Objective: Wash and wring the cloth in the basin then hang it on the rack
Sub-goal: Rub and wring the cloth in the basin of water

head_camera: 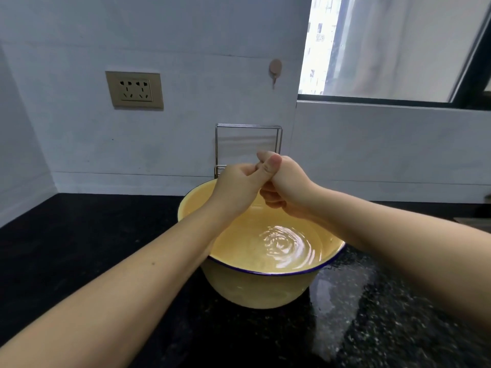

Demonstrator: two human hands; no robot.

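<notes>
both fists, left hand [239, 181] and right hand [285, 189], clenched together at frame centre over basin [265, 285]; cloth hidden, wringing judged underway; rack [248, 126] above awaits hanging.

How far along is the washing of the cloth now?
In hand: both fists, left hand and right hand, are clenched together above the rippling water in the basin, apparently wringing; the cloth itself is hidden. Left: the rack is still bare.
</notes>
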